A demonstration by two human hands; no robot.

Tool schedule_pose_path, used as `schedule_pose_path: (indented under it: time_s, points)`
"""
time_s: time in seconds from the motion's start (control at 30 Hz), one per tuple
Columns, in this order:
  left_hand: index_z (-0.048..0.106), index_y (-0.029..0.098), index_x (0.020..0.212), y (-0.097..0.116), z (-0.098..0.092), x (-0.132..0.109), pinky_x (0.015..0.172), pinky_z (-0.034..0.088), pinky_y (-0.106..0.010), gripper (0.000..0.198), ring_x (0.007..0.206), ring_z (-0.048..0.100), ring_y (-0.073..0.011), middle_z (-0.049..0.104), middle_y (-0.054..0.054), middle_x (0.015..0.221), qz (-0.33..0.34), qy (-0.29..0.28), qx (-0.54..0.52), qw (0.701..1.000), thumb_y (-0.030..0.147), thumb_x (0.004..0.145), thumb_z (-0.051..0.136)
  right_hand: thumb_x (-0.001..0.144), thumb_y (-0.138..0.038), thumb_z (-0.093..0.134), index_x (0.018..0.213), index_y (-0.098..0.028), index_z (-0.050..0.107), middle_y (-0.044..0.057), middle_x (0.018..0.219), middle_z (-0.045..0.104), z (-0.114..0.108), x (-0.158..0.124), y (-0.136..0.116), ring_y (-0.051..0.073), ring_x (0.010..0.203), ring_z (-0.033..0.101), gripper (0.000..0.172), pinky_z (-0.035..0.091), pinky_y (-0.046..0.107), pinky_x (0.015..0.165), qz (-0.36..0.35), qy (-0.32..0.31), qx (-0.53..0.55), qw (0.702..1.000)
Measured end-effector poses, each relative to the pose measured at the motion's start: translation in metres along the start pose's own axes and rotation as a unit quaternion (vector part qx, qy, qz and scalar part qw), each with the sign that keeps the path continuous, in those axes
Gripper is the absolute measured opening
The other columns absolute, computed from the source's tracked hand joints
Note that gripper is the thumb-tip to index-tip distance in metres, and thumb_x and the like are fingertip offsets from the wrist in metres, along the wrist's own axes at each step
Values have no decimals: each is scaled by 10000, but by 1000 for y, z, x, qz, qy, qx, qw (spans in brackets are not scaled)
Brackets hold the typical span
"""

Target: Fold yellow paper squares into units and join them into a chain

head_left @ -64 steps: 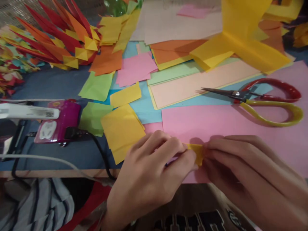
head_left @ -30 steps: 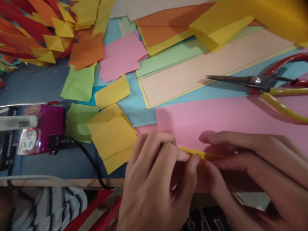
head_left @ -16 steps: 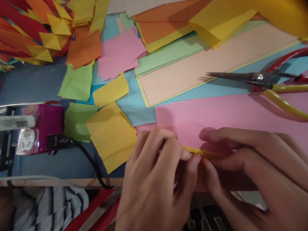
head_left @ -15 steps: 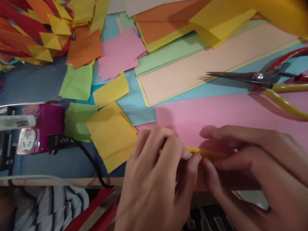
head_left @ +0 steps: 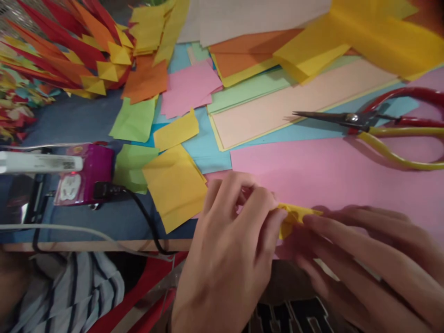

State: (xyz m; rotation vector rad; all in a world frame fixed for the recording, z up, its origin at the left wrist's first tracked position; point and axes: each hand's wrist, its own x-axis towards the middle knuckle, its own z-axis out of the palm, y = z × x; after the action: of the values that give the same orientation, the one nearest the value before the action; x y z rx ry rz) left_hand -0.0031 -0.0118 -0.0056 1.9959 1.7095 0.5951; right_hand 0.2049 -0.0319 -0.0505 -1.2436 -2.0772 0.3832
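Note:
A small folded yellow paper piece point(head_left: 294, 216) lies at the near edge of a large pink sheet point(head_left: 333, 175). My left hand point(head_left: 232, 245) pinches its left end with curled fingers. My right hand point(head_left: 360, 259) presses on its right end, fingers long and close together. Most of the piece is hidden under the fingers.
Red and yellow-handled scissors point(head_left: 381, 125) lie shut at the right. A stack of yellow squares point(head_left: 175, 185) and green squares point(head_left: 133, 120) sit left of my hands. A purple box point(head_left: 86, 173) with a black cable is at the left. Folded red, orange and yellow paper points point(head_left: 69, 51) fill the far left.
The view has shifted a little. My right hand has slid lower and to the right along the yellow piece, leaving more of it showing. The left hand keeps its pinch.

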Motion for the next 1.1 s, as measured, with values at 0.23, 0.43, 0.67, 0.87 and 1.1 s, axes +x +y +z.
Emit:
schedule_pose_path:
  time_s: [0.23, 0.43, 0.67, 0.87, 1.1]
  points:
    - [576, 212, 1033, -1, 2, -3, 995, 467, -377, 112, 1124, 537, -202, 609, -15, 1149, 19, 9, -23, 1000, 169, 1137, 575, 920, -176, 790, 1155, -172, 733, 76, 1481, 666, -3, 15, 7, 346, 1328, 593, 242, 534, 501, 1031, -110, -19, -79, 991]
    - [570, 233, 1001, 0, 0, -4, 884, 482, -369, 148, 941, 624, -190, 679, 31, 978, 64, -3, -87, 994, 141, 1105, 620, 992, -182, 718, 1308, -227, 686, 51, 1299, 747, -19, 25, 6, 177, 1078, 758, 321, 668, 278, 926, -66, 0, -4, 998]
    - [483, 254, 951, 4, 16, -1, 822, 522, -297, 235, 836, 648, -157, 673, 45, 887, 148, 69, -170, 972, 59, 1061, 556, 1007, -242, 729, 1084, -257, 724, -45, 949, 803, -38, 37, 6, 107, 765, 788, 78, 617, 94, 701, 10, -21, 128, 992]
    - [476, 268, 1003, -7, 35, 0, 790, 578, -282, 223, 810, 680, -164, 704, 21, 871, 221, 136, -152, 954, 58, 1050, 534, 1021, -329, 702, 964, -227, 778, 3, 888, 791, -46, 38, 8, 128, 766, 780, 140, 640, 148, 709, 17, -71, 104, 992]
    - [628, 298, 1396, -23, 13, -3, 862, 678, -346, 301, 965, 811, -248, 830, -79, 1164, 182, 249, -58, 949, 411, 1124, 566, 1023, -504, 726, 1104, -224, 798, 59, 1107, 782, -101, 88, 69, 169, 967, 766, 300, 650, 249, 836, 16, 79, 46, 996]
